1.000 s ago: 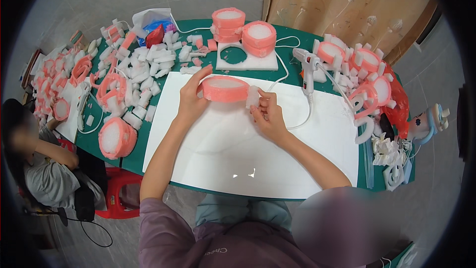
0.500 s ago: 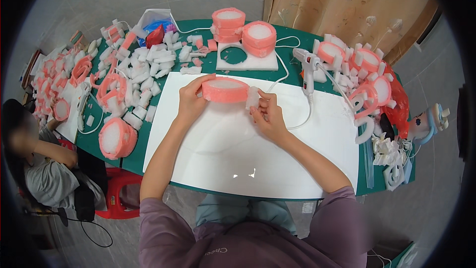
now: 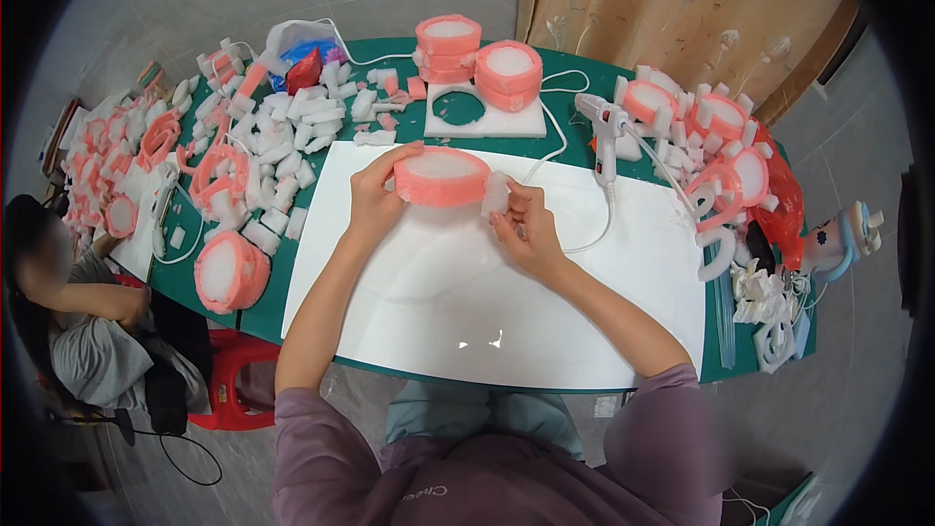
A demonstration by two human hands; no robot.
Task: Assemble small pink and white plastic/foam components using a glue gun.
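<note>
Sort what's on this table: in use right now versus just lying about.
In use: pink foam ring in left hand; small white foam block in right hand; white sheet.

Lying about: glue gun; loose white foam pieces; stacked pink rings.

Foam ring (image 3: 440,176) on white sheet (image 3: 506,302) — foam pieces (image 3: 282,136) left, glue gun (image 3: 604,131) right.

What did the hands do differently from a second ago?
Hardly anything moved. The left hand still grips the round pink-and-white foam ring at its left side, and the right hand still pinches the small white foam block against the ring's right edge, perhaps a touch closer. The white glue gun, the white sheet and the foam piles stayed put.
</note>
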